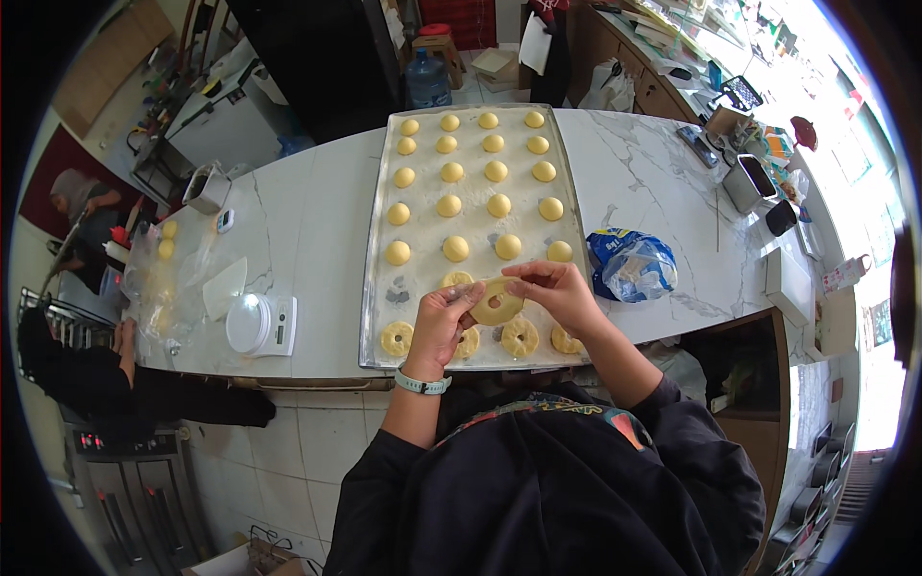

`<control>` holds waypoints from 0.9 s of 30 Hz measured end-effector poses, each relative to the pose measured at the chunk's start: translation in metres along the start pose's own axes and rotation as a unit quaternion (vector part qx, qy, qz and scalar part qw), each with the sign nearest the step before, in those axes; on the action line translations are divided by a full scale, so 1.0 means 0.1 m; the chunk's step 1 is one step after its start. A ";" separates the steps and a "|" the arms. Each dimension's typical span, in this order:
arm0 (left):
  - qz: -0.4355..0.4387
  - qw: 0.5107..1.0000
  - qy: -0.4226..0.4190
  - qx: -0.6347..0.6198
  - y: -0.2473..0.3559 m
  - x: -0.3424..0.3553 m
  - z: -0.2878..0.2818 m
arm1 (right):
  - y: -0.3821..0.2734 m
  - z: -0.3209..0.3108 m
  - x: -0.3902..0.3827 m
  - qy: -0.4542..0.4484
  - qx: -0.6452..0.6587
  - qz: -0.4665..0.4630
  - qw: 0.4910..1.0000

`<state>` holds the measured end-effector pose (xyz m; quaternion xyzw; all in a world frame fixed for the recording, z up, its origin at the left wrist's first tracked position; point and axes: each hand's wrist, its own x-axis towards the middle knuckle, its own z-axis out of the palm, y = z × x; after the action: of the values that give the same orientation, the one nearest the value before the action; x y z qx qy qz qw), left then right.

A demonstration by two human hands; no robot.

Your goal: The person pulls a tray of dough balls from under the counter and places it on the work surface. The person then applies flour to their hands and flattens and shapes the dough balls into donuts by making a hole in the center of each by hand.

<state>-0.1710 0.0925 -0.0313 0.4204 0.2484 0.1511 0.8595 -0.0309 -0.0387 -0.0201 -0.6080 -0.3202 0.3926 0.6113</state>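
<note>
My left hand (444,312) and my right hand (547,288) grip opposite sides of a flattened pale dough ring (499,307) with a hole in it, held over the near part of a large floury metal tray (423,288). Several dough rings (519,338) lie along the tray's front, partly hidden by my hands and the held ring. Behind them sit rows of several round dough balls (496,171). A blue plastic bag (634,264) rests just right of the tray.
Left on the marble counter (288,202) are a white scale (261,326), plastic bags (163,288) and a timer (225,220). A phone (697,144) and containers (749,182) sit at the right. One co-worker (77,403) stands at the left edge; another person (82,221) is farther back.
</note>
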 end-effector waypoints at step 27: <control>0.150 0.948 0.270 0.075 0.15 -0.42 -1.37 | 0.70 1.17 1.33 -0.189 -0.110 0.061 0.974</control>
<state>-0.2827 0.1708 -0.0782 0.4594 0.4155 0.3671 0.6940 -0.0741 0.1311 -0.0942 -0.6049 -0.4335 0.4995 0.4435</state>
